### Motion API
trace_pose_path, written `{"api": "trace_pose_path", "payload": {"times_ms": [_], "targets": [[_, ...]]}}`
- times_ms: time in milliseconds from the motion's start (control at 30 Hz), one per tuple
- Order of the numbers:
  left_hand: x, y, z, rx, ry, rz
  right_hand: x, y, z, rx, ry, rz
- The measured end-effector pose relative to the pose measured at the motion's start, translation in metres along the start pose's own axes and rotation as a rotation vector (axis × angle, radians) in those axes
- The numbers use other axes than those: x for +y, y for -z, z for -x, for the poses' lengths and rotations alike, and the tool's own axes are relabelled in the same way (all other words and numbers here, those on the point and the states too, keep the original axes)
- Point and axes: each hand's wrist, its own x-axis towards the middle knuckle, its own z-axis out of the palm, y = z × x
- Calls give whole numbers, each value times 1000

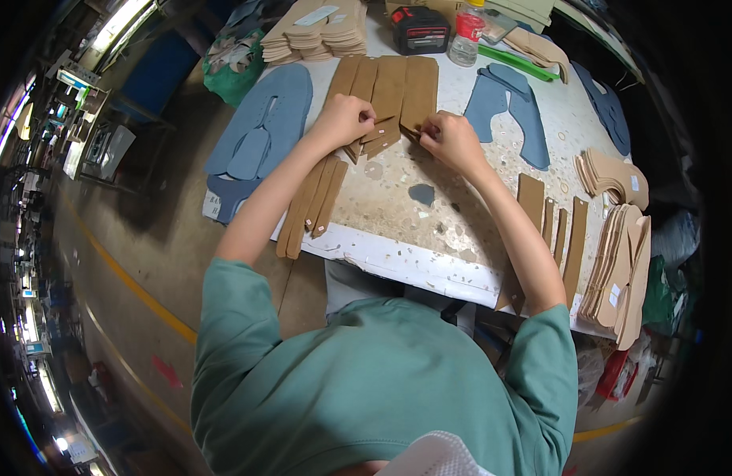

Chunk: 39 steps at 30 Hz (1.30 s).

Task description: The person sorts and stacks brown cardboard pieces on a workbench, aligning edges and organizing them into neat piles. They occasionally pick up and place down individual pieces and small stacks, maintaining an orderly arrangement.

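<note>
Rows of flat brown leather-like strips (389, 83) lie side by side at the far middle of the table, some with small white stickers at their near ends. My left hand (348, 123) is closed over the left strips, its fingers pinching the end of one. At the right strip's near corner, my right hand (451, 141) pinches a lifted brown end between thumb and fingers. More brown strips (313, 202) hang over the front edge below my left forearm. Another few narrow brown strips (562, 234) lie beyond my right forearm.
Blue cut pieces (282, 107) lie on the left, and other blue pieces (532, 131) on the right. Beige stacks stand far left (314, 36) and near right (616, 266). A black-and-red battery pack (420, 32) and a clear bottle (466, 36) stand at the back. Scraps litter the worn tabletop (382, 210).
</note>
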Motion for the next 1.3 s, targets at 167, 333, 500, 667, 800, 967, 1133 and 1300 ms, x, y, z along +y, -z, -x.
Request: {"api": "trace_pose_path", "payload": {"times_ms": [167,333,500,667,800,967,1133,1300], "targets": [[29,13,4,261,-81,53,-4,40,-9,263,12,65],[73,15,44,132,-177,8,-22,102,20,354,240,250],[109,1,117,-155,-242,46,-58,116,111,-8,184,210],[106,-1,159,-457,-192,207,-67,94,174,-412,27,-243],[96,-12,165,-210,247,623,-51,80,190,-86,-282,-574],[105,-52,163,92,385,211,-41,54,187,257,-638,-1041],[108,-69,164,64,370,244,-46,27,179,279,-609,-1089],[111,-41,161,117,396,1236,-44,16,178,275,-560,-1069]]}}
